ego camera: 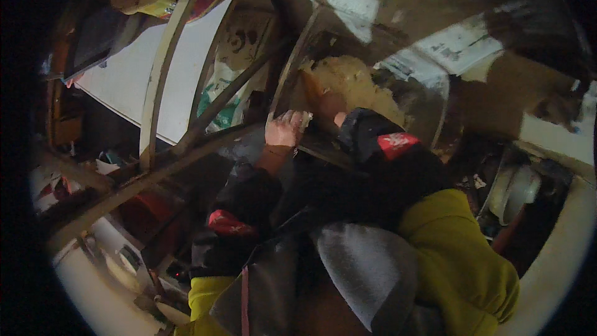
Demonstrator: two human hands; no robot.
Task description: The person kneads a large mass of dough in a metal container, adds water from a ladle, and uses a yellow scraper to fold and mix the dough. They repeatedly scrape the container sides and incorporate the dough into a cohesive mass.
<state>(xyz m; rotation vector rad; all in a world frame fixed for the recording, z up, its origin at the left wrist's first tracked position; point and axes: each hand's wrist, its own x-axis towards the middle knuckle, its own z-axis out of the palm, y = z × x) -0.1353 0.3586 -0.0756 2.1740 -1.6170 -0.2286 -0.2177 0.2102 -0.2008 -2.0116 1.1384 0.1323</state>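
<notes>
My left hand (pixel 284 129) is at the near end of a narrow wooden strip, its fingers curled over something small and pale that I cannot make out. To the right of it, my right hand (pixel 332 105) reaches to the near left edge of a rough, pale yellowish mass (pixel 357 79), blurred and partly in shadow. An orange-brown flat piece (pixel 311 85) lies beside the right fingers; whether they grip it, I cannot tell. Dark sleeve covers with red patches cover both forearms, over yellow sleeves. A grey apron (pixel 364 266) hangs in front of my body.
Wooden frame bars (pixel 161 74) cross the left side, with a white panel (pixel 121 79) behind. A green and white bag (pixel 224 98) stands beyond them. Printed sheets (pixel 459 46) lie at upper right. Pale bowls (pixel 515 191) are stacked at the right.
</notes>
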